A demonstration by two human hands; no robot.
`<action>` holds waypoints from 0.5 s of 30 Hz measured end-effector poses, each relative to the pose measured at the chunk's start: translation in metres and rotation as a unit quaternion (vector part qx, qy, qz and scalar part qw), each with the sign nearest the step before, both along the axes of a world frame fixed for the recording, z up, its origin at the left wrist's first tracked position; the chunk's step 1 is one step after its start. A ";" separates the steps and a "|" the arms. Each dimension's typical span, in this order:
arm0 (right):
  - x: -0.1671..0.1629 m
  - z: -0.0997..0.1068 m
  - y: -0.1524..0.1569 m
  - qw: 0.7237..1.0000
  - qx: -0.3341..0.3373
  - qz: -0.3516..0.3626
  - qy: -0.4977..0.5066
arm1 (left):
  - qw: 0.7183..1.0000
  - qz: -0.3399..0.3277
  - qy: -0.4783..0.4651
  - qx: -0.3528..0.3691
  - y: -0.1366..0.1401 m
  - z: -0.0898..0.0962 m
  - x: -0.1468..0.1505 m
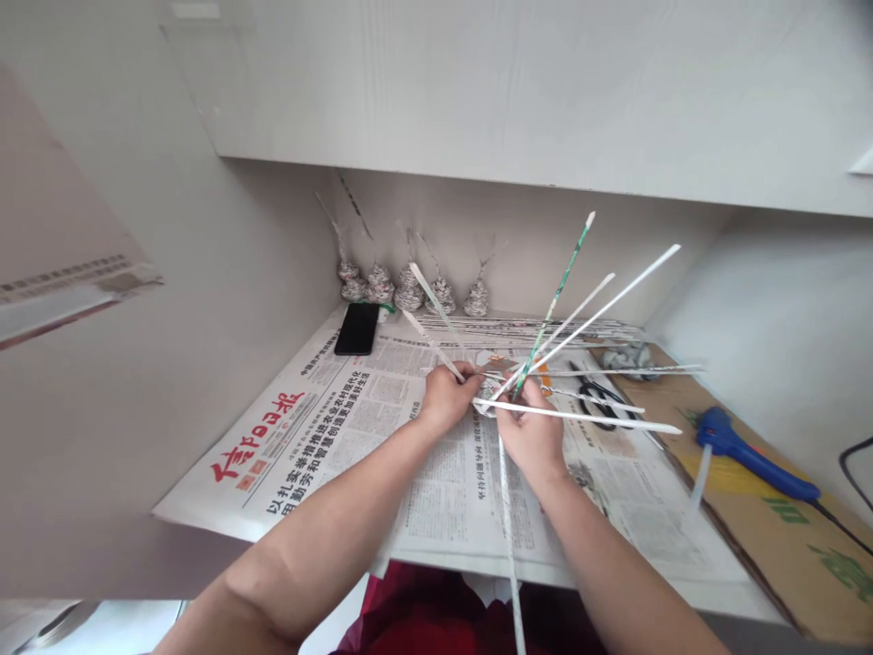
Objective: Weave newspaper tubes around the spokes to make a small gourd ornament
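Between my two hands is a small woven piece of rolled paper sticks [486,400], with long sticks fanning out from it in several directions. My left hand [448,393] pinches its left edge, fingers closed by a white stick. My right hand [536,432] is closed on the right side, around the base of a green paper stick [560,287] and white ones. One white stick [587,415] reaches out to the right across my right hand; another [508,537] hangs down past the table edge. My fingers partly hide the woven centre.
Newspaper [327,437] covers the table. Several woven paper gourds [409,289] stand along the back wall, near a black phone [356,329]. Loose paper sticks [532,327] lie behind my hands. Black scissors [593,400], cardboard [770,518] and a blue glue gun [743,455] are at right.
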State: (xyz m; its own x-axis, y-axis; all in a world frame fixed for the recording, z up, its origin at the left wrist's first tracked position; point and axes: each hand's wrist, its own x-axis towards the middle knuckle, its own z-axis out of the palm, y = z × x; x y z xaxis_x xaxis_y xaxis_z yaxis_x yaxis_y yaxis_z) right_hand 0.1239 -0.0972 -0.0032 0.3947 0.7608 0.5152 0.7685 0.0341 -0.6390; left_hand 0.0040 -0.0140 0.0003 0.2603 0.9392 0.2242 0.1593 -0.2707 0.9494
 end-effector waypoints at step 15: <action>0.009 -0.006 0.006 0.998 -0.054 -0.035 -0.010 | 0.991 -0.061 -0.061 -0.107 0.006 -0.013 0.004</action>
State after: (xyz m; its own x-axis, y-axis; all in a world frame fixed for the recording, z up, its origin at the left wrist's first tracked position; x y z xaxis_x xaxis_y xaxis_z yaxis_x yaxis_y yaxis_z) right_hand 0.1332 -0.0914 -0.0094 0.4387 0.7835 0.4401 0.7796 -0.0883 -0.6200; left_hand 0.0081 -0.0085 -0.0131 0.3575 0.9320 0.0600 0.0193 -0.0716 0.9972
